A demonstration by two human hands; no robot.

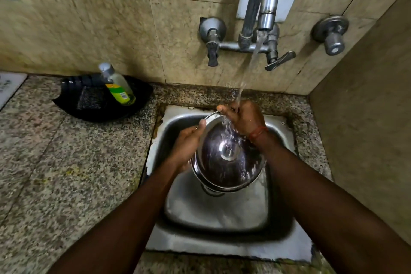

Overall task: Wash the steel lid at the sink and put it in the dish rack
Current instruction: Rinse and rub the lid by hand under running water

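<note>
A round steel lid (226, 158) with a central knob is held tilted over the steel sink (222, 213). My left hand (185, 147) grips its left rim, thumb on top. My right hand (243, 118) holds the lid's far upper rim, fingers curled over the edge. Water falls from the tap spout (266, 18) onto my right hand and runs down the lid. No dish rack is in view.
A black tray (93, 107) on the granite counter at the left holds a dish soap bottle (117, 87) and a dark scrub pad (91, 98). Tap valves (212, 35) stick out from the tiled wall. A tiled side wall closes the right.
</note>
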